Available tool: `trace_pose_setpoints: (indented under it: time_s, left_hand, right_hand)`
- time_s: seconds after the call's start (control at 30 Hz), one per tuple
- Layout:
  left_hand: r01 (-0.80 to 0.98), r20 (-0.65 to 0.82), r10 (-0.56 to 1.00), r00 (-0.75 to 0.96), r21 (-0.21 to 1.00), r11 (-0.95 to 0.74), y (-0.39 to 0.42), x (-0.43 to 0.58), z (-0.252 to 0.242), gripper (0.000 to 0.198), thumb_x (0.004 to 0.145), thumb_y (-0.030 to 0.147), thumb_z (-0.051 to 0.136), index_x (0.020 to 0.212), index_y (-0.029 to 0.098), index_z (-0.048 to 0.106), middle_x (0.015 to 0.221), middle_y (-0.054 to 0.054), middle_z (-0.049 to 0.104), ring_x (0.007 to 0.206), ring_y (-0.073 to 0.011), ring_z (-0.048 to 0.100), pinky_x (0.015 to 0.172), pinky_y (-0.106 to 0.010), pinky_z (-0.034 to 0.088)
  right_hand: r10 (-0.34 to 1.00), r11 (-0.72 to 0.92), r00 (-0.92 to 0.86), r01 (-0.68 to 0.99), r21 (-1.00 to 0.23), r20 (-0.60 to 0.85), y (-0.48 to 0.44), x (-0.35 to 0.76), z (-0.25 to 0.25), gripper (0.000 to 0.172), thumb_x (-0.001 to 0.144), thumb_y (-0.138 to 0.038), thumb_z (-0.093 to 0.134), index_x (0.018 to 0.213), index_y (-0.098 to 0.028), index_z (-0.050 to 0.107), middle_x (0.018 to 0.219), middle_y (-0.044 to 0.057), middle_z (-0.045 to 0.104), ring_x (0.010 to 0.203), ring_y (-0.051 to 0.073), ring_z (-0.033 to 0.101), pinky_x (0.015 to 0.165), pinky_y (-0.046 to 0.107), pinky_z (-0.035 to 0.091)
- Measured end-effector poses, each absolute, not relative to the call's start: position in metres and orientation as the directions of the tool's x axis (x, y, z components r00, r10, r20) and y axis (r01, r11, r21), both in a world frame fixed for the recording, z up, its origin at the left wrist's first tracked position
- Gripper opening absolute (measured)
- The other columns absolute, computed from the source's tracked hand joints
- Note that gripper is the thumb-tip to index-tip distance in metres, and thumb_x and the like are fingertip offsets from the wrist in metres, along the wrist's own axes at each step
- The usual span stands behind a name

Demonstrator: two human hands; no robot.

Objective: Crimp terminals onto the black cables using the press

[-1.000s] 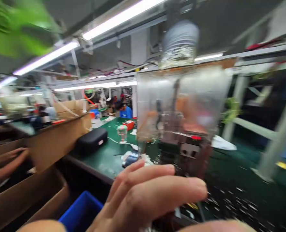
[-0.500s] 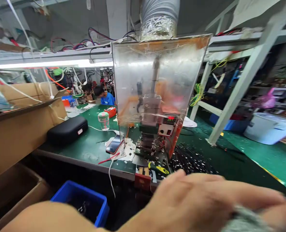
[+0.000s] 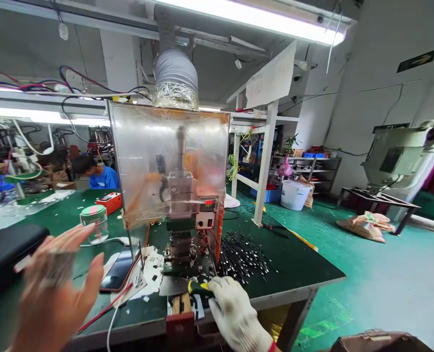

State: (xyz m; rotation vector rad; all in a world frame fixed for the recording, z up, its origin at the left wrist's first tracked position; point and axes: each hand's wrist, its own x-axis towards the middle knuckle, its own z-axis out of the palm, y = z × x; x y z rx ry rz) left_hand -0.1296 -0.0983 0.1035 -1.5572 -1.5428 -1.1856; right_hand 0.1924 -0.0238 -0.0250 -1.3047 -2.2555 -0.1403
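Observation:
My right hand (image 3: 233, 313), in a white knitted glove, rests at the bench's front edge with its fingers closed round the yellow-and-black handle of a scraper (image 3: 198, 287). The scraper's flat metal blade (image 3: 174, 286) points left, in front of a press machine (image 3: 182, 195) behind a cloudy plastic shield. My left hand (image 3: 57, 283) is raised at the left, blurred, fingers stretched out and thumb apart. A greyish band crosses its fingers. Beyond it are a phone (image 3: 117, 271) and a clear jar with a green lid (image 3: 94, 222). Below the blade sits a small red block (image 3: 180, 322).
A pile of thin black strips (image 3: 244, 256) lies right of the machine. A red stick (image 3: 104, 308) and a white cable (image 3: 110, 327) are near the front edge. At the left is a black case (image 3: 11, 254). A person in blue (image 3: 104, 177) sits behind the bench.
The view has swung to the right. The bare hand that stretched across the lower right is now raised at the left. The gloved right hand has come into view on the scraper.

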Motion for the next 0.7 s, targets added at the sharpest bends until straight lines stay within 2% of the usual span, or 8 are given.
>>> trace_pose_setpoints:
  time_s: [0.07, 0.13, 0.2, 0.23, 0.33, 0.47, 0.57, 0.7]
  left_hand:
    - [0.986, 0.882, 0.441, -0.167, 0.145, 0.084, -0.075, -0.158, 0.077, 0.057, 0.089, 0.04, 0.031, 0.143, 0.022, 0.032, 0.114, -0.016, 0.059, 0.11, -0.0369, 0.056, 0.102, -0.053, 0.039]
    - [0.939, 0.732, 0.607, -0.31, 0.137, 0.314, -0.057, -0.184, 0.035, 0.058, 0.09, 0.037, 0.016, 0.139, 0.013, 0.037, 0.124, -0.02, 0.057, 0.118, -0.0357, 0.052, 0.108, -0.049, 0.03]
    - [0.827, 0.525, 0.672, -0.521, 0.116, 0.551, -0.048, -0.204, -0.008, 0.065, 0.088, 0.038, 0.006, 0.135, 0.015, 0.044, 0.128, -0.017, 0.057, 0.124, -0.032, 0.048, 0.109, -0.042, 0.029]
    - [0.799, 0.48, 0.669, -0.568, 0.125, 0.589, -0.045, -0.211, -0.026, 0.067, 0.088, 0.038, 0.004, 0.133, 0.014, 0.047, 0.124, -0.018, 0.061, 0.121, -0.033, 0.052, 0.105, -0.041, 0.033]
    - [0.776, 0.387, 0.688, -0.614, 0.135, 0.616, -0.042, -0.223, -0.054, 0.069, 0.088, 0.038, 0.005, 0.122, 0.011, 0.059, 0.12, -0.019, 0.065, 0.118, -0.0356, 0.053, 0.1, -0.04, 0.038]
    - [0.806, 0.273, 0.76, -0.59, 0.138, 0.576, -0.036, -0.231, -0.053, 0.065, 0.088, 0.038, 0.017, 0.111, 0.004, 0.067, 0.126, -0.027, 0.061, 0.121, -0.0421, 0.049, 0.099, -0.05, 0.036]
    - [0.815, 0.225, 0.783, -0.58, 0.155, 0.559, -0.03, -0.234, -0.046, 0.064, 0.089, 0.04, 0.017, 0.114, 0.005, 0.065, 0.129, -0.026, 0.059, 0.12, -0.0439, 0.049, 0.096, -0.056, 0.035]
    - [0.818, 0.205, 0.792, -0.575, 0.159, 0.553, -0.029, -0.233, -0.039, 0.064, 0.092, 0.041, 0.013, 0.109, 0.007, 0.065, 0.128, -0.025, 0.059, 0.119, -0.0431, 0.05, 0.093, -0.055, 0.036]
  right_hand:
    - [0.8, 0.509, -0.441, 0.858, -0.07, 0.407, -0.011, 0.18, -0.021, 0.027, 0.08, -0.017, 0.055, 0.106, -0.023, 0.059, 0.107, 0.006, 0.065, 0.096, 0.022, 0.056, 0.088, 0.034, 0.041]
    - [0.829, 0.489, -0.47, 0.872, 0.014, 0.303, -0.005, 0.171, -0.021, 0.029, 0.078, -0.015, 0.054, 0.106, -0.02, 0.06, 0.102, 0.008, 0.065, 0.093, 0.024, 0.057, 0.087, 0.036, 0.041]
    - [0.846, 0.484, -0.479, 0.874, 0.041, 0.234, -0.005, 0.167, -0.02, 0.03, 0.075, -0.015, 0.054, 0.105, -0.018, 0.061, 0.1, 0.01, 0.066, 0.093, 0.025, 0.057, 0.086, 0.036, 0.041]
    - [0.849, 0.488, -0.482, 0.872, 0.027, 0.216, -0.006, 0.168, -0.018, 0.03, 0.075, -0.016, 0.054, 0.104, -0.018, 0.062, 0.1, 0.01, 0.066, 0.094, 0.025, 0.058, 0.087, 0.037, 0.041]
    - [0.88, 0.466, -0.446, 0.877, -0.116, 0.166, -0.014, 0.177, -0.006, 0.029, 0.074, -0.021, 0.055, 0.101, -0.022, 0.064, 0.103, 0.006, 0.067, 0.099, 0.023, 0.059, 0.089, 0.033, 0.042]
    - [0.913, 0.407, -0.389, 0.869, -0.282, 0.12, -0.022, 0.198, 0.025, 0.038, 0.078, -0.023, 0.051, 0.113, -0.028, 0.063, 0.111, 0.002, 0.067, 0.102, 0.018, 0.063, 0.091, 0.029, 0.044]
    - [0.908, 0.415, -0.373, 0.867, -0.276, 0.191, -0.018, 0.214, 0.046, 0.04, 0.082, -0.026, 0.05, 0.12, -0.029, 0.061, 0.119, 0.003, 0.066, 0.108, 0.018, 0.062, 0.096, 0.03, 0.044]
    - [0.903, 0.389, -0.344, 0.909, -0.149, 0.259, -0.007, 0.226, 0.055, 0.039, 0.083, -0.027, 0.051, 0.121, -0.028, 0.062, 0.118, 0.005, 0.067, 0.109, 0.021, 0.063, 0.095, 0.033, 0.047]
